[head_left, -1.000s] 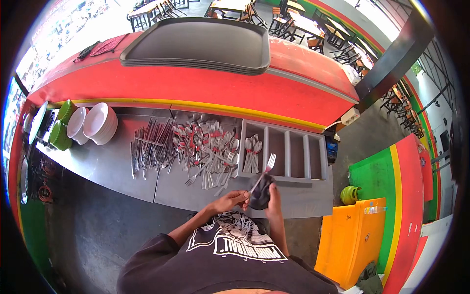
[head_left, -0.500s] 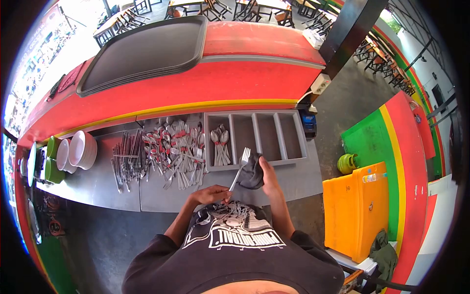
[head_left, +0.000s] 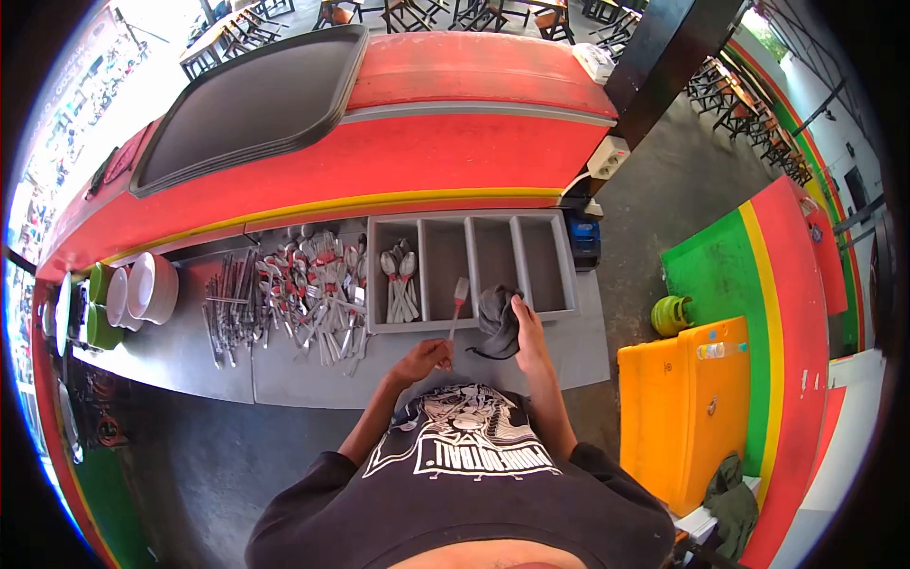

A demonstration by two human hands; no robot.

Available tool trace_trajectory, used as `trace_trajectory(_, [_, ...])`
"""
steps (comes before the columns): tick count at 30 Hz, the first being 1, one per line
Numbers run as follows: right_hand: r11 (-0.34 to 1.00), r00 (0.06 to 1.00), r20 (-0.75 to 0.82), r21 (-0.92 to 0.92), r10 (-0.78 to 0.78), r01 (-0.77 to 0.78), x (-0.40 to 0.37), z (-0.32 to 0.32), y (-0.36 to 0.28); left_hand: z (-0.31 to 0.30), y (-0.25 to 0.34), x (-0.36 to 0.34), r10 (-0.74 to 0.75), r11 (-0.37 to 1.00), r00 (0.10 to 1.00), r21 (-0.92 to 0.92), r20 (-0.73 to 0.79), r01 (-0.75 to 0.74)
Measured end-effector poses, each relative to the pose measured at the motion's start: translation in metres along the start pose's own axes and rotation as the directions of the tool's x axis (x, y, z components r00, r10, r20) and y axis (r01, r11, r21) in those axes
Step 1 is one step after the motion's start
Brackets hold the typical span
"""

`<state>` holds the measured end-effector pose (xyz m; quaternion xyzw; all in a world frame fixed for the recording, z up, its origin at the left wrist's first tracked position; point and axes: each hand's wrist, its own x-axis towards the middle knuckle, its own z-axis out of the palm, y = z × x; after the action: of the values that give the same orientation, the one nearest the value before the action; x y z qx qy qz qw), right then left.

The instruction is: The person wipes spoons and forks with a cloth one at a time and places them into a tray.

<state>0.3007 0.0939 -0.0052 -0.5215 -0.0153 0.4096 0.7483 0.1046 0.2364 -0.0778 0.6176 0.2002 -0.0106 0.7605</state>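
Observation:
My left hand (head_left: 423,360) is closed around the handle end of a fork (head_left: 454,318), its head pointing away from me over the second compartment from the left of a grey cutlery tray (head_left: 417,326). In my right hand (head_left: 531,336) is a bunched dark grey cloth (head_left: 499,321), just right of the fork and apart from it. Several spoons (head_left: 400,284) lie in the tray's leftmost compartment. Left of the tray, a loose heap of spoons and forks (head_left: 318,294), some with red on them, covers the metal counter (head_left: 303,387).
Beyond the heap lie thin metal utensils (head_left: 229,308), then white bowls (head_left: 154,287) and green containers (head_left: 102,322). Stacked dark serving trays (head_left: 251,104) rest on the red ledge (head_left: 464,156) behind. A blue-and-black device (head_left: 584,241) stands right of the cutlery tray; an orange cabinet (head_left: 678,417) is farther right.
The fork has moved away from the cloth and now shows its head turned, farther over the tray. My right hand and the cloth have shifted right. The whole view has shifted slightly.

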Motion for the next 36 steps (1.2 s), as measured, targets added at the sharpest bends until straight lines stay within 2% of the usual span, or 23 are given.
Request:
trace_trajectory(4, [0.982,0.995,-0.051,-0.174,-0.086,0.076,0.0,-0.024,-0.003,0.015,-0.029,0.028,-0.05,0.999,0.982,-0.03,-0.181,0.045])
trace_trajectory(7, [0.974,0.992,-0.038,-0.198,-0.12,0.111,-0.003,-0.045,-0.016,0.027,-0.026,0.044,-0.193,0.973,0.913,-0.193,-0.358,0.13])
trace_trajectory(10, [0.967,0.987,-0.06,-0.215,-0.149,0.133,-0.006,-0.061,-0.03,0.032,-0.023,0.047,-0.173,0.98,0.882,-0.167,-0.439,0.109])
trace_trajectory(13, [0.945,0.979,-0.109,-0.3,-0.172,0.133,-0.014,-0.075,-0.038,0.043,-0.024,0.041,-0.236,0.959,0.838,-0.259,-0.492,0.118])
trace_trajectory(15, [0.936,0.963,-0.188,-0.33,-0.195,0.125,-0.018,-0.075,-0.033,0.05,-0.033,0.031,-0.2,0.959,0.835,-0.277,-0.513,0.06])
trace_trajectory(18, [0.946,0.987,-0.123,-0.319,-0.102,0.058,-0.017,-0.089,-0.015,0.051,-0.04,0.009,-0.211,0.956,0.812,-0.29,-0.544,0.054])
trace_trajectory(19, [0.942,0.983,-0.14,-0.33,-0.118,0.066,-0.015,-0.087,-0.006,0.048,-0.045,0.0,-0.2,0.954,0.804,-0.297,-0.56,0.031])
trace_trajectory(22, [0.959,0.977,-0.191,-0.281,-0.1,0.043,-0.01,-0.064,0.014,0.019,-0.048,-0.024,-0.161,0.966,0.752,-0.257,-0.639,-0.011])
trace_trajectory(25, [0.989,0.97,-0.212,-0.112,-0.115,0.093,-0.015,-0.016,0.03,-0.025,-0.055,-0.042,-0.162,0.968,0.679,-0.25,-0.716,-0.033])
trace_trajectory(26, [0.983,0.969,-0.194,-0.137,-0.15,0.125,-0.017,-0.006,0.038,-0.043,-0.058,-0.046,-0.171,0.966,0.653,-0.257,-0.738,-0.038])
trace_trajectory(29, [0.954,0.958,-0.173,-0.237,-0.227,0.183,-0.03,0.035,0.056,-0.099,-0.093,-0.046,-0.068,0.992,0.597,-0.117,-0.8,-0.044])
trace_trajectory(30, [0.945,0.967,-0.13,-0.276,-0.219,0.177,-0.034,0.04,0.062,-0.118,-0.102,-0.044,-0.194,0.941,0.64,-0.325,-0.743,-0.091])
trace_trajectory(32, [0.919,0.981,-0.041,-0.358,-0.192,0.165,-0.044,0.045,0.075,-0.145,-0.113,-0.038,-0.399,0.704,0.731,-0.696,-0.553,-0.143])
trace_trajectory(36, [0.923,0.973,-0.109,-0.355,-0.202,0.151,-0.06,0.064,0.102,-0.15,-0.078,-0.025,-0.495,0.732,0.634,-0.678,-0.593,-0.063])
